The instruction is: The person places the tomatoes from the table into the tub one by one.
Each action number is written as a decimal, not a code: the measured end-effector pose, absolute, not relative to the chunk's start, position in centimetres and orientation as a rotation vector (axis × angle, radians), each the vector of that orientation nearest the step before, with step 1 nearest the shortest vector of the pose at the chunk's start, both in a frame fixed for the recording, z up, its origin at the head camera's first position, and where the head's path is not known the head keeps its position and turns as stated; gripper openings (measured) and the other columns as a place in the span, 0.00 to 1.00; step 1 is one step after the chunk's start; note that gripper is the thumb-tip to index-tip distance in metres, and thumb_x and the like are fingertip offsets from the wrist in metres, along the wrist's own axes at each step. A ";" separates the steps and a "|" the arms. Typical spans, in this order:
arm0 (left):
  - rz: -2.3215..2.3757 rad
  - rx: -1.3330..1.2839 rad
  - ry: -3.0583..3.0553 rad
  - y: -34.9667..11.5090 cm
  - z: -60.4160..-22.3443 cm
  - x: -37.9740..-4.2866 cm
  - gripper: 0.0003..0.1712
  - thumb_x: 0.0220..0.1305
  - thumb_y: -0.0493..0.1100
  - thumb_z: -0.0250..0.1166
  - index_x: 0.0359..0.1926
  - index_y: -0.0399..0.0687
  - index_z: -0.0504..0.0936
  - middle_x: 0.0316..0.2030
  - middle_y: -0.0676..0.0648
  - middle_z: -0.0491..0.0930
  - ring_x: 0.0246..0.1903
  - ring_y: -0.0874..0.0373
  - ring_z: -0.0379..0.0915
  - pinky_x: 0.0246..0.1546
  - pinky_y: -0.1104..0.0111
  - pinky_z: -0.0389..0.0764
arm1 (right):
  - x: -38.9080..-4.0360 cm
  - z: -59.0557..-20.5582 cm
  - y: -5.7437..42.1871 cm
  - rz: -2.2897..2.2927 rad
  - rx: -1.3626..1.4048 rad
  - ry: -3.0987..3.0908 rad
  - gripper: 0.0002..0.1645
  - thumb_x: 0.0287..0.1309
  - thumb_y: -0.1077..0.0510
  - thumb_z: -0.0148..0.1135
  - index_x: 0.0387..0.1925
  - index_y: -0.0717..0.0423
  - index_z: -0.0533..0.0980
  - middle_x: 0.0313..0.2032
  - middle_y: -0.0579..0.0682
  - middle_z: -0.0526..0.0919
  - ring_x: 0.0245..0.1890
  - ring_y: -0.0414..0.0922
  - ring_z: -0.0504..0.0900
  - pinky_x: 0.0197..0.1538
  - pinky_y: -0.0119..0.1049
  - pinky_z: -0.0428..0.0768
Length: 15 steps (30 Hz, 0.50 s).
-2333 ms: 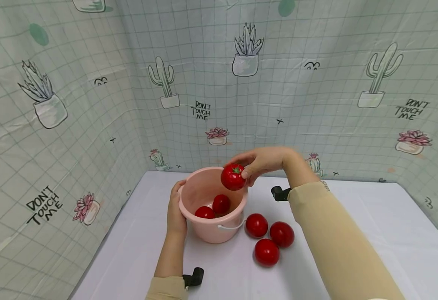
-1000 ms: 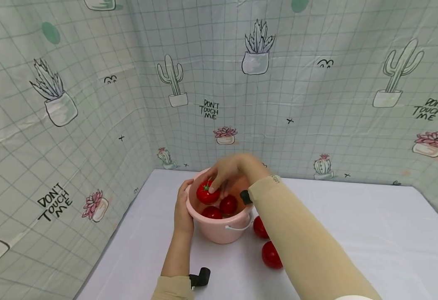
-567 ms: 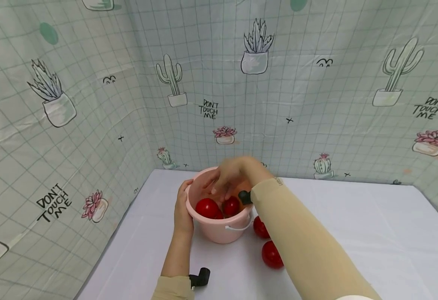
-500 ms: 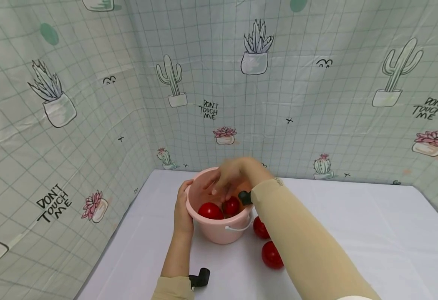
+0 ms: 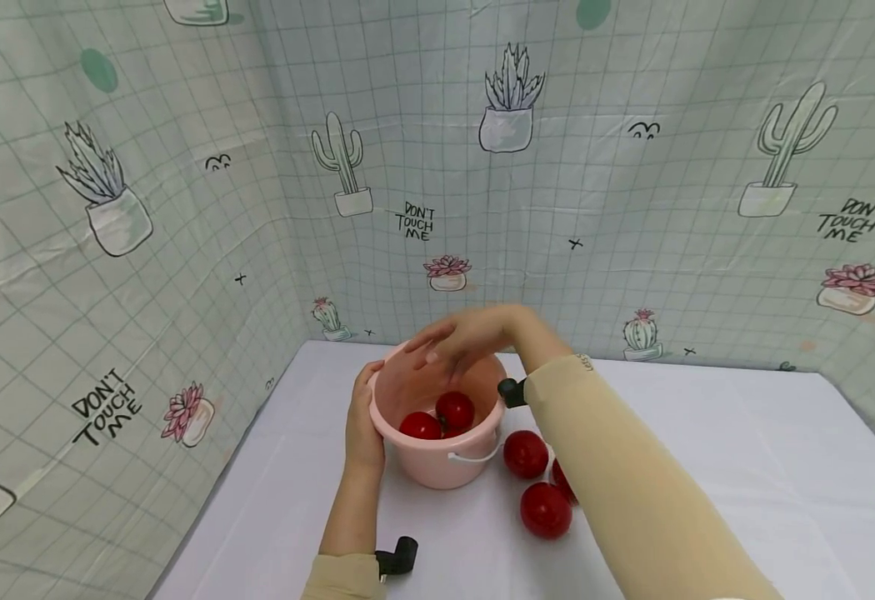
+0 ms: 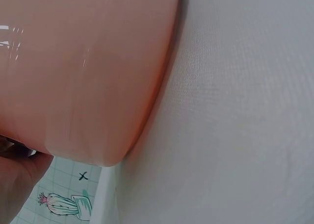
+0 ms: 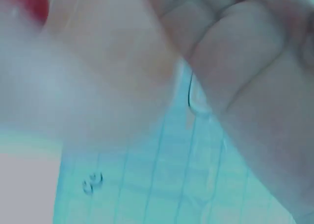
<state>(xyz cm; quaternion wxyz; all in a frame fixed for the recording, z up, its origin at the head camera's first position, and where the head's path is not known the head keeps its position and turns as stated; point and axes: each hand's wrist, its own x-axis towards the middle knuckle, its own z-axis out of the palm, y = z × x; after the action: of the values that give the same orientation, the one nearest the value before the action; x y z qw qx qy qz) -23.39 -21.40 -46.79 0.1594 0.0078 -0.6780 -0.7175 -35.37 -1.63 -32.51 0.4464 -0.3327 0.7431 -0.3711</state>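
Note:
A pink bucket (image 5: pixel 437 462) with a white handle stands upright on the table. My left hand (image 5: pixel 365 425) grips its left side, fingers curled at the rim; in the left wrist view the bucket wall (image 6: pixel 83 77) fills much of the picture. Over the bucket's mouth hovers my right hand (image 5: pixel 475 337), fingers relaxed and holding nothing. Inside the bucket lie a red tomato (image 5: pixel 455 410) at the right and another tomato (image 5: pixel 421 426) at the left, with a sliver of red between them. The right wrist view is blurred, showing the right hand (image 7: pixel 250 62) beside the bucket.
To the bucket's right, a tomato (image 5: pixel 526 454) and a nearer tomato (image 5: pixel 546 510) lie on the white table (image 5: pixel 745 467). Another tomato (image 5: pixel 561 482) is partly hidden behind the right sleeve (image 5: pixel 632 467). A cactus-print curtain (image 5: pixel 580 192) hangs behind and to the left.
My right hand carried a tomato into the bucket and let it go; the tomato settled among the others. The right hand has since risen, fingers loosened. The left hand keeps its grip on the bucket.

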 end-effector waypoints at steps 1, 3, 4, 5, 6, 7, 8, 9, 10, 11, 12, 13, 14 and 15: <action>-2.049 0.020 -1.937 -21.4 -46.8 -23.4 0.25 0.74 0.57 0.40 0.65 0.65 0.70 0.65 0.59 0.70 0.66 0.60 0.62 0.68 0.54 0.67 | -35.6 -32.5 -1.1 -0.933 -0.832 1.848 0.30 0.66 0.50 0.59 0.69 0.42 0.69 0.65 0.50 0.75 0.58 0.59 0.79 0.60 0.49 0.79; -2.042 0.014 -1.945 -21.3 -46.8 -23.4 0.24 0.74 0.57 0.40 0.65 0.65 0.70 0.65 0.59 0.70 0.66 0.60 0.62 0.68 0.53 0.67 | -35.8 -32.6 0.3 -0.959 -0.848 1.868 0.30 0.66 0.50 0.59 0.69 0.42 0.68 0.64 0.48 0.76 0.56 0.55 0.80 0.58 0.45 0.81; -2.039 0.008 -1.948 -21.3 -46.8 -23.4 0.24 0.74 0.57 0.40 0.65 0.65 0.69 0.65 0.59 0.70 0.66 0.60 0.62 0.68 0.53 0.67 | -35.9 -32.7 1.0 -0.987 -0.842 1.874 0.30 0.66 0.50 0.59 0.69 0.43 0.68 0.64 0.49 0.76 0.55 0.55 0.80 0.56 0.44 0.81; -2.034 0.002 -1.950 -21.3 -46.8 -23.4 0.24 0.74 0.57 0.40 0.65 0.65 0.70 0.65 0.59 0.70 0.66 0.60 0.62 0.68 0.52 0.67 | -35.9 -32.8 1.7 -1.014 -0.841 1.884 0.30 0.67 0.50 0.58 0.69 0.44 0.67 0.64 0.50 0.76 0.52 0.53 0.81 0.55 0.43 0.82; -2.026 -0.001 -1.954 -21.3 -46.7 -23.3 0.24 0.74 0.57 0.40 0.65 0.65 0.70 0.65 0.58 0.70 0.66 0.60 0.62 0.68 0.52 0.67 | -35.8 -32.9 2.5 -1.050 -0.834 1.887 0.30 0.67 0.51 0.58 0.70 0.45 0.67 0.65 0.51 0.76 0.49 0.53 0.81 0.54 0.43 0.82; -2.018 -0.001 -1.959 -21.3 -46.7 -23.3 0.24 0.74 0.57 0.40 0.65 0.65 0.70 0.65 0.58 0.70 0.66 0.59 0.62 0.67 0.52 0.67 | -35.7 -33.0 3.2 -1.078 -0.834 1.899 0.31 0.68 0.51 0.58 0.70 0.45 0.67 0.65 0.52 0.76 0.46 0.53 0.81 0.53 0.43 0.82; -2.016 0.000 -1.961 -21.3 -46.7 -23.3 0.24 0.74 0.57 0.40 0.65 0.66 0.70 0.65 0.58 0.71 0.66 0.59 0.62 0.67 0.51 0.67 | -35.6 -33.1 4.0 -1.098 -0.833 1.920 0.31 0.68 0.50 0.57 0.70 0.45 0.66 0.64 0.52 0.76 0.44 0.52 0.81 0.52 0.43 0.83; -2.013 0.003 -1.960 -21.3 -46.7 -23.3 0.24 0.74 0.57 0.40 0.65 0.66 0.70 0.65 0.58 0.71 0.66 0.59 0.63 0.67 0.51 0.68 | -35.4 -33.3 4.8 -1.120 -0.833 1.932 0.31 0.68 0.50 0.57 0.70 0.46 0.66 0.64 0.53 0.76 0.42 0.53 0.81 0.52 0.43 0.83; -2.009 0.007 -1.959 -21.3 -46.6 -23.2 0.24 0.74 0.57 0.40 0.65 0.66 0.70 0.65 0.58 0.71 0.65 0.59 0.63 0.67 0.51 0.68 | -35.2 -33.4 5.5 -1.135 -0.834 1.952 0.30 0.68 0.50 0.56 0.70 0.45 0.66 0.64 0.53 0.77 0.42 0.53 0.82 0.51 0.43 0.83; -2.008 0.011 -1.958 -21.3 -46.6 -23.2 0.24 0.74 0.56 0.40 0.65 0.66 0.70 0.64 0.58 0.71 0.65 0.59 0.63 0.67 0.51 0.68 | -34.9 -33.6 6.2 -1.141 -0.834 1.978 0.30 0.69 0.49 0.56 0.70 0.44 0.67 0.63 0.51 0.77 0.43 0.53 0.82 0.51 0.44 0.83; -2.009 0.014 -1.957 -21.3 -46.6 -23.2 0.24 0.74 0.56 0.39 0.65 0.65 0.70 0.64 0.58 0.71 0.65 0.59 0.63 0.67 0.51 0.68 | -34.6 -33.8 6.9 -1.146 -0.831 2.005 0.29 0.68 0.48 0.56 0.69 0.43 0.68 0.62 0.50 0.78 0.43 0.54 0.82 0.51 0.44 0.83; -2.010 0.015 -1.958 -21.3 -46.6 -23.1 0.24 0.74 0.56 0.39 0.65 0.66 0.70 0.64 0.58 0.71 0.65 0.59 0.63 0.67 0.51 0.68 | -34.3 -34.0 7.7 -1.147 -0.828 2.027 0.28 0.68 0.47 0.56 0.68 0.41 0.69 0.62 0.48 0.79 0.44 0.54 0.82 0.52 0.44 0.82; -2.015 0.015 -1.957 -21.3 -46.6 -23.1 0.24 0.74 0.56 0.39 0.65 0.66 0.70 0.64 0.58 0.71 0.65 0.60 0.63 0.67 0.52 0.68 | -33.9 -34.2 8.4 -1.150 -0.823 2.043 0.27 0.68 0.47 0.56 0.67 0.39 0.69 0.61 0.47 0.79 0.44 0.55 0.83 0.52 0.45 0.82; -2.017 0.014 -1.956 -21.2 -46.6 -23.1 0.24 0.75 0.56 0.39 0.65 0.66 0.70 0.64 0.58 0.71 0.65 0.60 0.63 0.67 0.52 0.68 | -33.6 -34.4 9.1 -1.161 -0.816 2.050 0.27 0.68 0.46 0.56 0.67 0.38 0.70 0.61 0.46 0.79 0.44 0.56 0.83 0.52 0.46 0.81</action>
<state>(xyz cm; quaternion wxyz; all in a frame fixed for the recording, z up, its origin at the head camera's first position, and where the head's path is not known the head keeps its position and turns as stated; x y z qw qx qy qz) -23.07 -21.23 -46.59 0.1652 0.0048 -0.6867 -0.7079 -33.60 9.07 -34.45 0.3187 -0.3104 0.7793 -0.4413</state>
